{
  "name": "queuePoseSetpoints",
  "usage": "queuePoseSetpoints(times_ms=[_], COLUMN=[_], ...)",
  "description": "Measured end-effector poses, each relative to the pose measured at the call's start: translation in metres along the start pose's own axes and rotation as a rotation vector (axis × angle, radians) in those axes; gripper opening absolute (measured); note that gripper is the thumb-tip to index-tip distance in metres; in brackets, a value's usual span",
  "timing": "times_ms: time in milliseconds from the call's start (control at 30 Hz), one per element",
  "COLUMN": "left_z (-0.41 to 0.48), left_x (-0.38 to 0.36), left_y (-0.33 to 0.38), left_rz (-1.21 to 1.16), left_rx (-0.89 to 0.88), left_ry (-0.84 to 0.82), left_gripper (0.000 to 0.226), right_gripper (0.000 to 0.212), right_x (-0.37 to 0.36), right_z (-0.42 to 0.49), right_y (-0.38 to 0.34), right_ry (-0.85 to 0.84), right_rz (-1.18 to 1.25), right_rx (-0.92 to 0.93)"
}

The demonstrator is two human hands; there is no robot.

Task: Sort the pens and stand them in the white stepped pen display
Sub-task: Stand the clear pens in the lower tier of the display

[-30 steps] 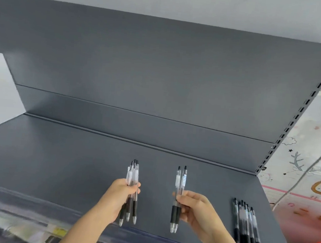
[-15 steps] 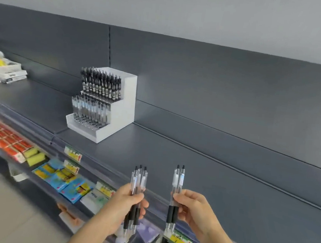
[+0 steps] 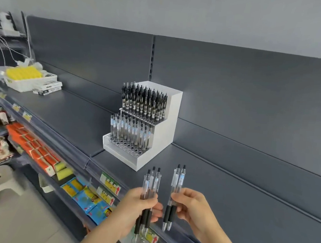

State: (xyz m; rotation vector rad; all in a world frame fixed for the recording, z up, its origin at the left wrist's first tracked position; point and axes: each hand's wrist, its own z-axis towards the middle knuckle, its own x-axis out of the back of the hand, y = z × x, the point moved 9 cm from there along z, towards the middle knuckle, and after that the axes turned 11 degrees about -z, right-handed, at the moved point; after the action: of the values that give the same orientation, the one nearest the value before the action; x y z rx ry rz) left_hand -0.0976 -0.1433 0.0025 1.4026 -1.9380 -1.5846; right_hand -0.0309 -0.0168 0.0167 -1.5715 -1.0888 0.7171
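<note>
My left hand (image 3: 139, 202) grips a small bunch of clear pens (image 3: 151, 181) with black grips, upright, tips down. My right hand (image 3: 192, 206) pinches two more clear pens (image 3: 178, 179), also upright. Both hands hover over the front edge of the grey shelf. The white stepped pen display (image 3: 165, 129) stands on the shelf behind and to the left of my hands. Its top step is full of black pens (image 3: 144, 100). Its middle step holds a row of clear pens (image 3: 129, 132). The lowest step shows open holes.
The grey shelf (image 3: 227, 197) runs right and back to a grey panel. A white tray with yellow items (image 3: 27, 77) sits far left. Lower shelves hold orange packs (image 3: 32, 145) and blue packets (image 3: 88, 199). A grey stool (image 3: 0, 183) stands on the floor.
The view has swung left from the shelf's right end, so the white display has come nearer the centre. Both hands keep the same hold on their pens. The loose pens on the shelf are out of sight.
</note>
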Motion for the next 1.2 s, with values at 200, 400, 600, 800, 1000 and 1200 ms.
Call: queuePoseSetpoints(times_ms=[200, 400, 600, 800, 1000, 1200], left_z=[0.061, 0.097, 0.124, 0.145, 0.162, 0.179], left_x=[0.011, 0.024, 0.063, 0.096, 0.153, 0.196], left_y=[0.041, 0.067, 0.081, 0.099, 0.139, 0.17], left_rz=[0.178, 0.25, 0.205, 0.275, 0.311, 0.331], left_rx=[-0.066, -0.103, -0.039, -0.002, -0.039, -0.087], left_ry=[-0.051, -0.085, -0.155, -0.301, -0.348, -0.4], left_gripper=[0.015, 0.02, 0.018, 0.019, 0.009, 0.012], right_gripper=[0.032, 0.031, 0.017, 0.025, 0.015, 0.019], right_x=[-0.024, -0.037, -0.045, -0.073, -0.113, -0.138], right_z=[0.069, 0.105, 0.116, 0.128, 0.148, 0.166], right_y=[-0.022, -0.037, -0.045, -0.058, -0.076, -0.095], right_ry=[0.023, 0.059, 0.171, 0.3, 0.485, 0.646], right_rz=[0.013, -0.012, -0.09, -0.144, -0.2, -0.23], right_rx=[-0.025, -0.038, -0.01, 0.011, 0.046, 0.062])
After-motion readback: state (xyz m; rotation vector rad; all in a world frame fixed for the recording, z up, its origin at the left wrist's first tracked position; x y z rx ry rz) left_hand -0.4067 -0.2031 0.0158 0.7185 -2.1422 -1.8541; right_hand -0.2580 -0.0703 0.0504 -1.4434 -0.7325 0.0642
